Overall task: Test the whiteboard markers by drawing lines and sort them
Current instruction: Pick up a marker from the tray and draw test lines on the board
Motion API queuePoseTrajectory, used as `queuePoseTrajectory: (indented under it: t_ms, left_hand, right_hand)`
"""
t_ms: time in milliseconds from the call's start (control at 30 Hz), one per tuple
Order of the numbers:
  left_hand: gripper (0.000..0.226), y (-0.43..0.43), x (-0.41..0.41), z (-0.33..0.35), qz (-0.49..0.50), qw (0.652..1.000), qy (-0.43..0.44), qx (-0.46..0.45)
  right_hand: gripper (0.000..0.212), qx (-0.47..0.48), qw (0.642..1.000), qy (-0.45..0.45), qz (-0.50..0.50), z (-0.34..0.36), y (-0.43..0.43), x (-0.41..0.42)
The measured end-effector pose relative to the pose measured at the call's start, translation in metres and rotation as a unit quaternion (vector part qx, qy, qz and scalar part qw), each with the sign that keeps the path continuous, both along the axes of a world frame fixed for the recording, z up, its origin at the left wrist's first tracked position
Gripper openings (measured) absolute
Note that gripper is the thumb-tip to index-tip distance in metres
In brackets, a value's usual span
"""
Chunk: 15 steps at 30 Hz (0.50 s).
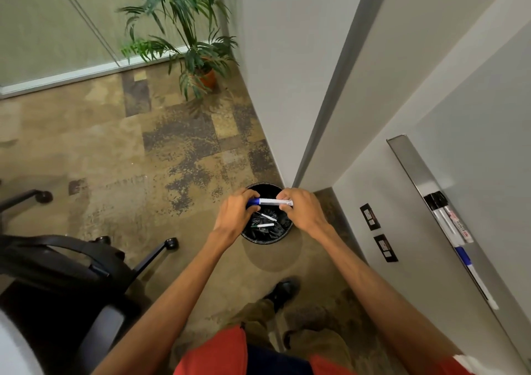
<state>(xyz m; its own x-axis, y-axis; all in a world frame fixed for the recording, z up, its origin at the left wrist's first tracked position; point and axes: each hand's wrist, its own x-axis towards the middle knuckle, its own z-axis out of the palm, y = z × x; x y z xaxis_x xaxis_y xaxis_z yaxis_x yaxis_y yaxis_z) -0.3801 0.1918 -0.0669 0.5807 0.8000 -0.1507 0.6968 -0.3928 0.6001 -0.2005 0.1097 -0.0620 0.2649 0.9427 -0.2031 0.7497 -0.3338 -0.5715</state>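
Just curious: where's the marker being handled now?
Centre of the head view: the blue-capped marker is held between left hand and right hand, over the black bin.

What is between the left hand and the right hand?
Head view: a blue-capped marker spans the gap, left hand gripping its blue end, right hand its white end, above the bin.

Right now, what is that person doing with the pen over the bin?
A person holds a blue-capped marker over a black bin with both hands. The left hand grips the cap end, and the right hand pinches the white barrel. In the bin lie two markers. On the whiteboard tray to the right sit more markers.
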Motion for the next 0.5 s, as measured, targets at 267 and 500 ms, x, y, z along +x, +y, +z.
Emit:
queuePoseTrajectory:
  t_ms: [267, 500]
  left_hand:
    - [0.036, 0.001, 0.001, -0.007, 0.023, 0.999, 0.020, 0.031]
    - [0.036, -0.005, 0.003, -0.012, 0.023, 0.998, 0.032, 0.045]
  right_hand:
    - [0.042, 0.020, 1.000, -0.013, 0.013, -0.006, 0.008, -0.001]
    - [0.043, 0.026, 1.000, -0.014, -0.005, -0.007, 0.002, 0.000]
